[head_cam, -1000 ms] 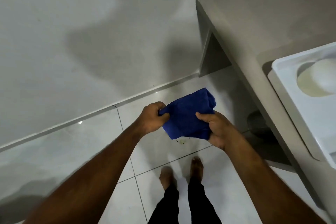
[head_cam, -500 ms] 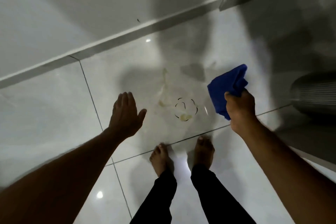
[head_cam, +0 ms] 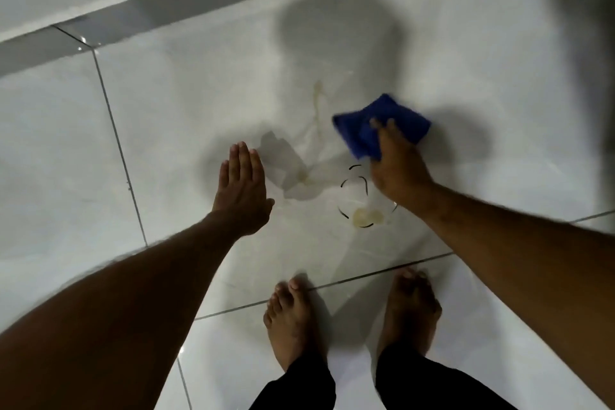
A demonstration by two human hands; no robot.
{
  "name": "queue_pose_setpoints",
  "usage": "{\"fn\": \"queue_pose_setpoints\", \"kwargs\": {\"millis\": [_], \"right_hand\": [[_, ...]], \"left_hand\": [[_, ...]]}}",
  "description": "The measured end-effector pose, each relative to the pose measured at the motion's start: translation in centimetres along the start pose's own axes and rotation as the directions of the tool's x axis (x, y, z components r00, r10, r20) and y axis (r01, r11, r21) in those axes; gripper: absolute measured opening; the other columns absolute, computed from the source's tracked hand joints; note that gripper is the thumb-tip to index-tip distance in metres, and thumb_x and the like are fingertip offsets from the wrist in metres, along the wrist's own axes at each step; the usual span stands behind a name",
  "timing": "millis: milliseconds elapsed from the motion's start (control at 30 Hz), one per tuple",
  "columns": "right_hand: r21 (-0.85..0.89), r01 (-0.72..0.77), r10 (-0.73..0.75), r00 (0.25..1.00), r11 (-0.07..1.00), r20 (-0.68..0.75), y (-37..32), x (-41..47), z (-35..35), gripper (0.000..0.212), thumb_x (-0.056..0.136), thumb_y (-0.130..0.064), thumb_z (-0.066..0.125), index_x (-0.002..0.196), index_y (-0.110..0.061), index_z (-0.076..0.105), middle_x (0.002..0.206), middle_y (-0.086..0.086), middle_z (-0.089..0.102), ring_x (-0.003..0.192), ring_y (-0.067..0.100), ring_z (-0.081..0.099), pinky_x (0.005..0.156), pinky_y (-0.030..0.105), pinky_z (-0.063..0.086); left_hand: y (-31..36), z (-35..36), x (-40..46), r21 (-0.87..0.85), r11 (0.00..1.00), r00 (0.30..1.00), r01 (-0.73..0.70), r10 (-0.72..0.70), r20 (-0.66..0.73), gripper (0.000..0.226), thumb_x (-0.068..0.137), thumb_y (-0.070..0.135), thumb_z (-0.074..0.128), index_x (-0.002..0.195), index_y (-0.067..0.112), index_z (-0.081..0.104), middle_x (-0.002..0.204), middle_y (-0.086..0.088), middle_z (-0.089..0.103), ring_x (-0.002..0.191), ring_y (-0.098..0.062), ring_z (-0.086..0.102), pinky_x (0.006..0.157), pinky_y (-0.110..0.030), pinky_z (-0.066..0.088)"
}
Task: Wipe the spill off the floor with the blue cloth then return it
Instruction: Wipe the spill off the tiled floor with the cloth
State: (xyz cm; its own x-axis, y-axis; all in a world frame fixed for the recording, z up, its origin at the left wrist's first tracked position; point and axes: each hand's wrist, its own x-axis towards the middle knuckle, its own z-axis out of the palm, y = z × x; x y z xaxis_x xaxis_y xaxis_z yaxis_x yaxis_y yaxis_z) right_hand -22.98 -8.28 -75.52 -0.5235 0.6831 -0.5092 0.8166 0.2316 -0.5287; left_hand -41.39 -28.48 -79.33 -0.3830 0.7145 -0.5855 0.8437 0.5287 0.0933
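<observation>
I am pinching the blue cloth (head_cam: pixel 379 126) in my right hand (head_cam: pixel 397 165), left hand (head_cam: pixel 242 188) open and empty; I should be sweeping toward six o'clock, pressing flat across the spill (head_cam: pixel 367 217).

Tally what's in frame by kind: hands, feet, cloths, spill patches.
Hands: 2, left hand open and flat, right hand gripping the blue cloth.
Feet: 2, left foot and right foot, bare.
Cloths: 1, blue cloth.
Spill patches: 2, yellowish puddle and pale streak.
Total: 7

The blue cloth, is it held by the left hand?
No, the right hand holds the blue cloth; the left hand is open and empty.
</observation>
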Motion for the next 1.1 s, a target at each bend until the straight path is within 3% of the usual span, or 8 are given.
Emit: {"fn": "queue_pose_setpoints", "kwargs": {"millis": [100,200,300,533,700,833,967,1100], "right_hand": [[-0.179,0.020,0.060,0.902,0.984,0.428,1.3,0.4,2.8,0.073,0.086,-0.038,0.065,0.147,-0.017,0.029,0.159,0.022,0.002,0.142,0.044,0.017,0.114,0.049,0.024],[-0.028,-0.163,0.165,0.978,0.986,0.131,0.6,0.7,4.7,0.087,0.078,-0.064,0.061,0.142,-0.012,0.033,0.154,0.017,0.020,0.135,0.039,0.032,0.106,0.052,0.037],[-0.071,-0.318,0.322,0.946,0.945,0.042,-1.1,3.3,6.2,0.089,0.088,-0.057,0.051,0.152,-0.011,0.008,0.161,0.019,-0.004,0.144,0.045,0.009,0.115,0.056,0.021],[-0.427,0.141,-0.121,0.990,0.893,0.074,-4.9,14.0,5.1,0.101,0.077,-0.023,0.074,0.151,-0.023,0.004,0.162,0.013,0.002,0.143,0.046,0.005,0.113,0.059,0.024],[-0.594,0.538,-0.367,0.843,0.598,0.394,-1.7,7.7,6.8,0.099,0.078,-0.020,0.065,0.150,-0.031,-0.002,0.163,0.004,-0.007,0.146,0.039,-0.005,0.115,0.058,0.014],[-0.608,0.493,-0.248,0.861,0.623,0.444,1.4,7.7,3.9,0.108,0.079,-0.028,0.068,0.144,-0.045,-0.017,0.160,-0.007,-0.024,0.145,0.034,-0.019,0.114,0.063,0.003],[-0.492,0.412,-0.232,0.892,0.767,0.387,-5.4,14.7,4.8,0.095,0.079,-0.017,0.060,0.148,-0.041,-0.001,0.162,-0.004,-0.018,0.144,0.040,-0.020,0.111,0.069,0.000],[-0.459,0.561,-0.336,0.808,0.688,0.484,-4.7,6.7,10.0,0.088,0.077,-0.019,0.055,0.149,-0.038,0.008,0.163,-0.006,-0.010,0.145,0.036,-0.018,0.110,0.068,-0.006]], "left_hand": [[-0.5,0.8,1.4,-0.059,0.998,0.995,0.027,-0.021,0.098,0.127,0.077,0.052,0.071,0.148,-0.001,-0.021,0.158,-0.026,-0.024,0.146,-0.039,-0.023,0.120,-0.050,-0.003],[-1.4,1.4,1.9,-0.126,0.991,0.983,0.034,-0.011,0.182,0.139,0.070,0.053,0.078,0.146,0.002,-0.026,0.156,-0.022,-0.032,0.144,-0.037,-0.028,0.120,-0.048,-0.002],[-2.0,2.0,2.1,-0.138,0.990,0.987,0.009,0.013,0.159,0.143,0.067,0.055,0.080,0.146,0.004,-0.029,0.152,-0.019,-0.038,0.137,-0.032,-0.036,0.120,-0.048,-0.002],[-2.4,1.6,3.8,-0.098,0.995,0.992,0.026,-0.013,0.126,0.161,0.050,0.062,0.085,0.135,0.006,-0.039,0.144,-0.017,-0.044,0.135,-0.034,-0.038,0.115,-0.042,-0.009],[-1.6,0.6,3.4,-0.071,0.996,0.989,0.052,-0.042,0.140,0.160,0.052,0.060,0.086,0.141,0.002,-0.033,0.146,-0.019,-0.041,0.141,-0.037,-0.031,0.122,-0.046,0.000],[-1.3,0.4,3.5,-0.065,0.995,0.986,0.078,-0.068,0.150,0.159,0.052,0.059,0.086,0.140,0.002,-0.034,0.151,-0.021,-0.038,0.143,-0.037,-0.030,0.121,-0.046,-0.001],[-1.6,0.9,3.6,0.007,0.997,0.985,0.081,-0.081,0.149,0.161,0.050,0.064,0.084,0.143,0.002,-0.031,0.152,-0.020,-0.038,0.144,-0.037,-0.028,0.121,-0.051,0.000],[-0.8,0.3,3.5,0.058,0.989,0.975,0.138,-0.146,0.170,0.156,0.053,0.063,0.083,0.146,0.002,-0.027,0.158,-0.020,-0.030,0.147,-0.035,-0.025,0.118,-0.055,-0.005]]}}
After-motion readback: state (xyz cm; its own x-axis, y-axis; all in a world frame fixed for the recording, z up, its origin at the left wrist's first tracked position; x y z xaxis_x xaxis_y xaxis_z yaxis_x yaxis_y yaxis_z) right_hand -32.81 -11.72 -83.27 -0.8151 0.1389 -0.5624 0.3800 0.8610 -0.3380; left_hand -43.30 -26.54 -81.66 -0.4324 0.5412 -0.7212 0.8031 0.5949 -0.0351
